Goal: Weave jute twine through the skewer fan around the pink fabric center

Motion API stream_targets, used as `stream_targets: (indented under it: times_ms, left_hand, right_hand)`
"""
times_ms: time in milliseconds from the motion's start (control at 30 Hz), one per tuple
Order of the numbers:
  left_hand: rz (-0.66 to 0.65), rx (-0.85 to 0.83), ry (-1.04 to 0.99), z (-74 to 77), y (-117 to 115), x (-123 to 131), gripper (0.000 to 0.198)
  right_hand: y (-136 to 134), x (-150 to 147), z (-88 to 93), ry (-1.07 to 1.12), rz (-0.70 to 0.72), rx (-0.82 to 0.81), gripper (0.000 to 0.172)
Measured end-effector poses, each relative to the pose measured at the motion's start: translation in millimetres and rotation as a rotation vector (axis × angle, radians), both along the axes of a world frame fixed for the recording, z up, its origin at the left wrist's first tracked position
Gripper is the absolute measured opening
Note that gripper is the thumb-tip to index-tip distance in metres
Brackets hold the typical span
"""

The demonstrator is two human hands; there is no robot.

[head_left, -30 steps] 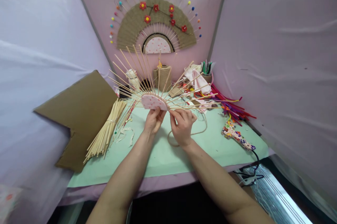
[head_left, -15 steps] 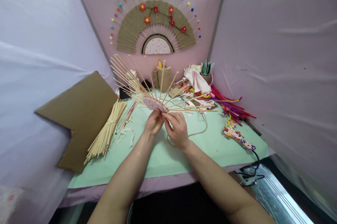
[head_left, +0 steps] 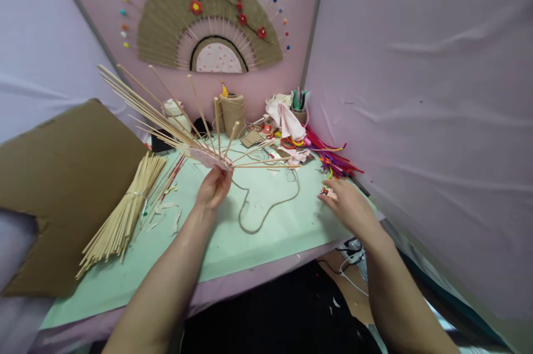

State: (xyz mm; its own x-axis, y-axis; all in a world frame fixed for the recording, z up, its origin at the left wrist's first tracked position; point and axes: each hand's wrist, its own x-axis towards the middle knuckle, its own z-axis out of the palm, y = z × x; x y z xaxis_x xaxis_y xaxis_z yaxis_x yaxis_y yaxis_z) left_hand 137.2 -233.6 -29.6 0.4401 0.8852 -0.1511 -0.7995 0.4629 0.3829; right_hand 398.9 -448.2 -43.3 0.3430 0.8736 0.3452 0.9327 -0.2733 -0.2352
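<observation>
My left hand [head_left: 213, 187] is closed on the pink dotted base of a half-made fan of wooden sticks [head_left: 175, 121], held tilted above the green mat [head_left: 266, 232]. The sticks spread up and to the left. My right hand [head_left: 347, 204] lies at the mat's right edge, fingers reaching over a patterned glue gun [head_left: 327, 192] that it mostly hides. A loop of jute cord [head_left: 266, 210] lies on the mat between the hands.
A bundle of sticks [head_left: 120, 215] and a cardboard sheet [head_left: 58, 176] lie at the left. Twine spool [head_left: 232, 112], cloth, a cup of tools and coloured pipe cleaners [head_left: 333, 157] crowd the back. A finished fan [head_left: 208, 26] hangs on the wall.
My right hand let go of the stick fan and moved right to the glue gun. The left hand tilted the fan flatter and leftward. The view shifted right and closer.
</observation>
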Motion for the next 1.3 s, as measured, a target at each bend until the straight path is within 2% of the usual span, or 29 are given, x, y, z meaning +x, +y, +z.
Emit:
stream_targets:
  times_ms: [33,67,167,300,367,467,533,633,733,800,933,1067,1300]
  left_hand:
    - [0.002,-0.015,-0.006,1.7,-1,0,0.041]
    - [0.01,-0.029,-0.008,2.9,-2,0,0.041]
    - [0.019,-0.052,-0.01,3.4,-4,0,0.042]
    - [-0.006,-0.051,-0.03,1.9,-3,0,0.042]
    - [0.001,-0.054,-0.037,2.3,-4,1,0.041]
    - [0.02,-0.058,-0.031,3.7,-5,1,0.04]
    - [0.022,-0.057,-0.02,4.3,-6,1,0.039]
    - [0.013,-0.053,-0.007,3.9,-6,1,0.039]
    - [-0.009,-0.046,0.006,2.5,-6,1,0.04]
    - [-0.021,-0.04,0.014,0.9,-6,0,0.04]
    - [-0.039,-0.016,0.029,-3.8,-7,1,0.037]
    - [-0.057,0.045,0.06,-8.2,-9,2,0.032]
    - [-0.12,0.142,0.071,-9.1,-12,2,0.016]
  right_hand:
    - [-3,18,-5.0,-0.033,-0.138,-0.097,0.04]
    - [-5,32,-10.6,-0.044,-0.209,-0.187,0.046]
    - [-7,53,-27.1,0.011,-0.28,-0.368,0.059]
    - [-4,57,-35.0,0.175,-0.227,-0.394,0.059]
    - [-6,58,-29.1,0.265,-0.163,-0.352,0.055]
    - [-14,51,-10.5,0.43,-0.023,-0.209,0.049]
    - [-18,38,2.7,0.552,0.093,-0.093,0.046]
    - [-16,1,13.9,0.703,0.2,0.023,0.039]
    - [-6,-47,13.2,0.764,0.259,0.102,0.032]
    - [4,-80,10.6,0.769,0.365,0.155,0.028]
    - [26,-130,8.8,0.659,0.588,0.397,0.019]
    - [45,-151,8.3,0.553,0.603,0.546,0.019]
    - [54,-156,0.0,0.429,0.544,0.562,0.025]
